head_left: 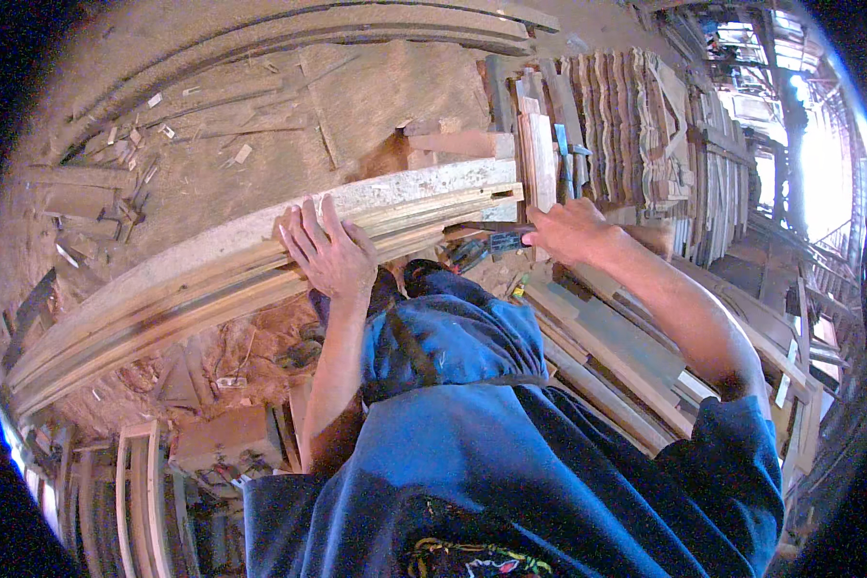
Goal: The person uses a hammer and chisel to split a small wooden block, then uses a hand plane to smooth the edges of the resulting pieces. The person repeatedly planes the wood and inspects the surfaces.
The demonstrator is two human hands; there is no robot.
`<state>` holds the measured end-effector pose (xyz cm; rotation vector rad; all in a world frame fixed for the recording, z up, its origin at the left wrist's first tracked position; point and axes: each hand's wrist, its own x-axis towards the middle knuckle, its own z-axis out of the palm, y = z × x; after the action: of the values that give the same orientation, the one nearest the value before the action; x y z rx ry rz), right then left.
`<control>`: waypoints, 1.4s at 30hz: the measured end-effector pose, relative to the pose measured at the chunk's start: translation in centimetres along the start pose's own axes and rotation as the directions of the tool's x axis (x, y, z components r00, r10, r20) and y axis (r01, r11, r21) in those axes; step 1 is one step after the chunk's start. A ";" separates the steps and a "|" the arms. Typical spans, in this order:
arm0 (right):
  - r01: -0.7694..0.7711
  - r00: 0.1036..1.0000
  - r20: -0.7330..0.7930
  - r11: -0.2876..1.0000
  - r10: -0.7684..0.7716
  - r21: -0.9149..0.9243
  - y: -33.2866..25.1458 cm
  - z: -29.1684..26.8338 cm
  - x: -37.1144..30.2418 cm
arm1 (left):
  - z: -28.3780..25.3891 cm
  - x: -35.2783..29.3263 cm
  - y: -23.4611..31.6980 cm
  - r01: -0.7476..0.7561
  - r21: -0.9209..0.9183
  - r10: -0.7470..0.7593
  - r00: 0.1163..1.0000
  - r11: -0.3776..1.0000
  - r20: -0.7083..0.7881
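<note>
My left hand (329, 252) lies with fingers spread on a long wooden board (414, 223), which has a slot cut near its right end. More strips lie along it, on a long pale beam (212, 226) that looks curved in this wide view. Near the board's right end my right hand (573, 231) is closed around a tool with a dark narrow blade (477, 227) reaching left toward the board. Its handle is hidden in my fingers, so I cannot tell its exact kind. A dark blue boxy object (507, 242) shows just below the blade.
Upright planks (538, 144) and a blue clamp-like piece (563, 149) stand beyond my right hand. Wavy-edged boards (621, 125) are stacked at the far right. Long timber (617, 356) lies to my right. Offcuts (144, 183) litter the dusty ground, and wooden frames (144, 491) stand at lower left.
</note>
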<state>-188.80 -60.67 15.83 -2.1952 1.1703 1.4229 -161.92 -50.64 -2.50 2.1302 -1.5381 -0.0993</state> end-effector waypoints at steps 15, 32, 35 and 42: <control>-0.046 0.998 -0.054 0.987 0.038 -0.153 -3.9 0.0 -0.7 | 0.1 0.3 0.0 0.043 0.020 -0.042 0.999 0.999 -0.011; -0.014 1.000 -0.027 0.976 0.008 -0.219 -3.0 -1.7 0.4 | 0.6 0.5 0.1 0.095 0.060 -0.093 0.995 0.994 -0.028; -0.039 0.999 -0.044 0.984 0.032 -0.174 -3.6 0.6 0.5 | 0.6 0.1 0.3 0.099 0.047 -0.099 0.995 0.994 -0.010; -0.069 0.994 -0.085 0.995 0.062 -0.076 2.1 4.5 0.9 | 0.3 -0.1 0.0 0.050 0.070 -0.047 0.998 0.996 -0.043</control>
<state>-193.05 -59.65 13.27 -2.3096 1.2445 1.4404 -162.02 -50.68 -2.80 2.2121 -1.4874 -0.0177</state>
